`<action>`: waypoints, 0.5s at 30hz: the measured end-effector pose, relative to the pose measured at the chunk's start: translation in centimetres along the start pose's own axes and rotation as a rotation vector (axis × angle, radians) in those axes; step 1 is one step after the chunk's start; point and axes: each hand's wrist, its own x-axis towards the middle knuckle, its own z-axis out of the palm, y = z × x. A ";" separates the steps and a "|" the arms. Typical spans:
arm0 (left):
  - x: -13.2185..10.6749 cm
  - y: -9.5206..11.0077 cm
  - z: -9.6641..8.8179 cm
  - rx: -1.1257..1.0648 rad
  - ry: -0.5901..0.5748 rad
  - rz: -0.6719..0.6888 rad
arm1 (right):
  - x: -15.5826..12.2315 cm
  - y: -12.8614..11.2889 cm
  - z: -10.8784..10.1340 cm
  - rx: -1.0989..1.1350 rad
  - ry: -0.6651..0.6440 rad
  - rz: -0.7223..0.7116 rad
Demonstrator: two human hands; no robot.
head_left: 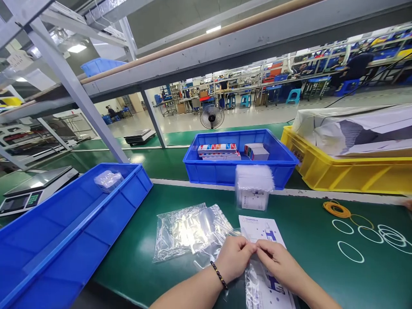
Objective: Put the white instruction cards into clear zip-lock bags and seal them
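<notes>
My left hand (234,256), with a dark beaded bracelet at the wrist, and my right hand (281,262) meet at the fingertips. Both are closed in a pinch on a clear plastic bag (253,285), which hangs down toward the front edge. Beneath them lie white printed sheets (259,224) with purple marks, partly covered by the hands and the bag. To the left, several flat clear bags (180,229) are spread in a loose pile. Just behind the sheets stands a stack of bagged white printed pieces (254,199).
A long blue bin (96,240) with a wrapped bundle (108,180) is at left, beside a scale (35,193). Behind, a blue bin (212,172) holds printed boxes (219,149). A yellow crate (360,174) stands right, near yellow bands (336,209) and white rings (350,252).
</notes>
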 end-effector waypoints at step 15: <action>0.5 0.3 -1.9 -0.075 0.027 -0.145 | -0.3 0.4 0.0 -0.075 0.098 -0.291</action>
